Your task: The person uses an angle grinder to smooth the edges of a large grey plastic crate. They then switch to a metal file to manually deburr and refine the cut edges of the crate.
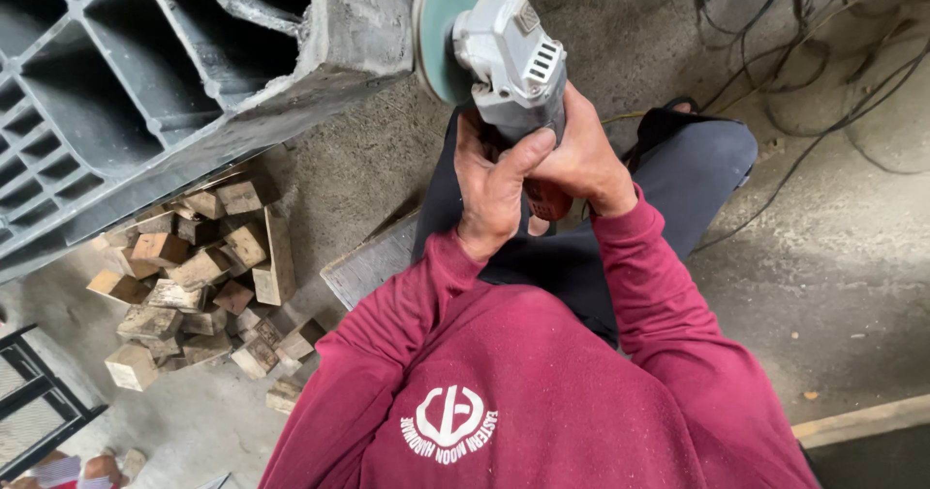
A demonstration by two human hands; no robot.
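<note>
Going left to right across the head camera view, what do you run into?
Black metal frame → pile of wood blocks → grey ribbed casting → wooden board → angle grinder, gripped by the left hand and right hand → black cables.

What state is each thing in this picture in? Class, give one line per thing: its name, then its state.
Angle grinder: held up off the floor, disc on edge, touching nothing.
Left hand: closed around the grinder's body.
Right hand: closed around the grinder's body.
Wooden blocks: loose, heaped on the floor.
Grey moulded frame: tilted above the blocks.
Cables: lying slack on the floor.
</note>
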